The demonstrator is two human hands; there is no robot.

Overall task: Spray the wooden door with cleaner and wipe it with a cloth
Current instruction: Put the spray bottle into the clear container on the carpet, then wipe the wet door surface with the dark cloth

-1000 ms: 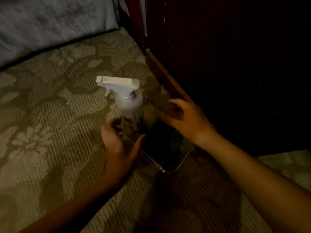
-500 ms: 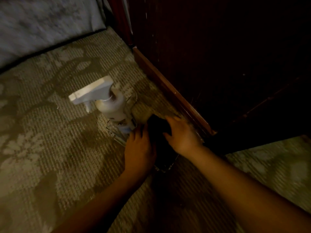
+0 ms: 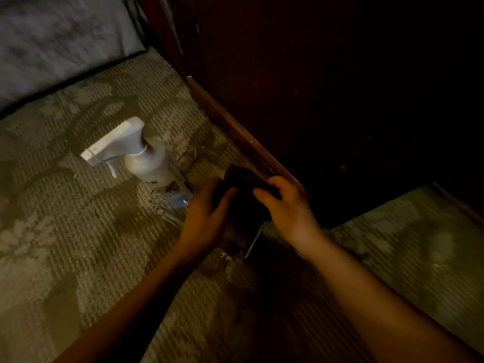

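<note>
A: Where's the cloth?

B: The dark cloth (image 3: 243,184) is over the clear container (image 3: 252,241) on the carpet (image 3: 65,231), near the wooden door (image 3: 314,87). The left hand (image 3: 207,218) and right hand (image 3: 288,208) each close their grip on one side of it.

A: How will it handle?

B: Soft, light and floppy, I'd judge; bunch it in one palm. The spray bottle (image 3: 146,161) stands in the same container, rigid; take its neck.
</note>
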